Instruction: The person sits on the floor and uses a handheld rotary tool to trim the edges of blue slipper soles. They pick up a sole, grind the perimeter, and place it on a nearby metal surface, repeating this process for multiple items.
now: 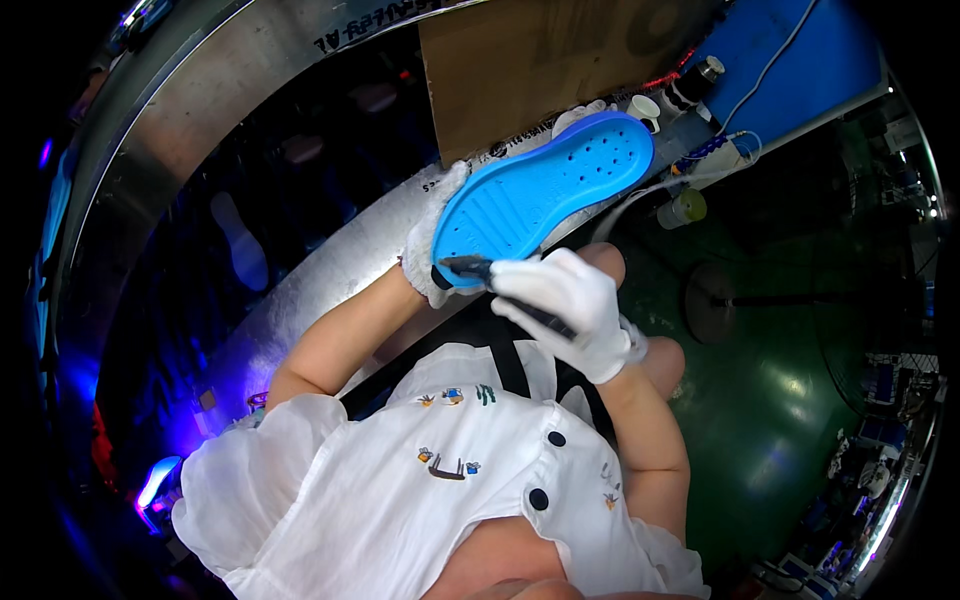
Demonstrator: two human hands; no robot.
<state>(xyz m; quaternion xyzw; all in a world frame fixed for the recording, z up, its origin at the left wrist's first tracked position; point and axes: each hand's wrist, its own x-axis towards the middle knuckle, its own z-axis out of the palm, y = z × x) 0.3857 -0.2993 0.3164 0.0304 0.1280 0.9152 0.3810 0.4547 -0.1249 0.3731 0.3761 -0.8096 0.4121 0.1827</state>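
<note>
A bright blue shoe sole (540,195) is tilted in front of me, with its ribs and a group of small holes facing up. My left hand (428,240), in a white knit glove, grips the sole along its left edge at the near end; some of the fingers are hidden behind it. In my white-gloved right hand (578,305) is a brush (468,266) with a dark handle. The brush's brownish tip lies at the sole's near end, close to the left hand. Slight motion blur softens the right hand.
Beyond the metal ledge (330,240), several soles lie in a dark, violet-lit area. A cardboard sheet (560,70) stands behind the blue sole. At the far right are a thermos (695,85), a white cup (644,108) and a small jar (683,207). A round-based stand (710,302) is on the green floor.
</note>
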